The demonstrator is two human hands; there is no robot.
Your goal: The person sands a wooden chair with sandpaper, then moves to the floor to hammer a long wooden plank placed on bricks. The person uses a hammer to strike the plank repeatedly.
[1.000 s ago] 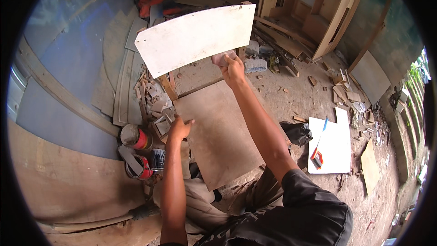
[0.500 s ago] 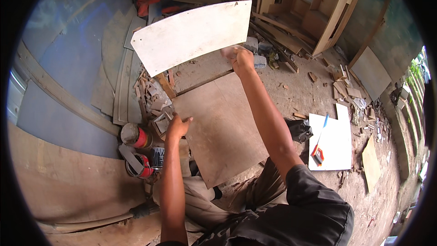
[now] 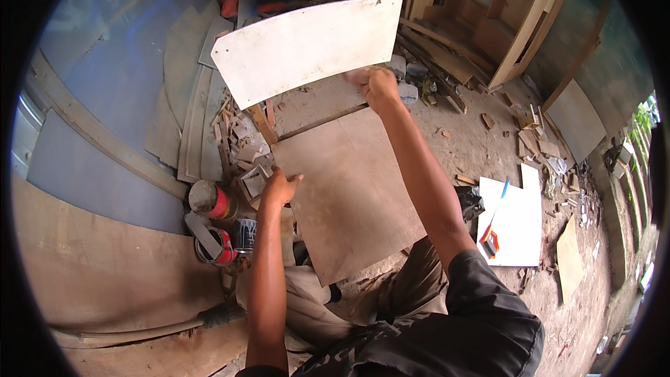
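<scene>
A brown plywood board [image 3: 349,188] lies in front of my legs, its surface dusty and scuffed. My left hand [image 3: 280,187] grips its left edge, the thumb on top and the other fingers mostly hidden at the rim. At the far right corner of the board, my right hand [image 3: 382,88] is closed around a pale, pinkish thing [image 3: 358,76], too blurred to name. Just beyond the hands, a white curved panel [image 3: 307,49] stands raised, with small dark holes near its ends.
Left of my arm stand several paint cans [image 3: 218,246], beside a heap of wood offcuts [image 3: 244,146]. A handsaw [image 3: 491,239] with an orange handle rests on a white board [image 3: 520,227] at right. Wooden frames [image 3: 523,21] lean at the far right.
The whole view has shifted a little, so the scene sits slightly farther right. Both hands keep about the same places on or by the plywood board.
</scene>
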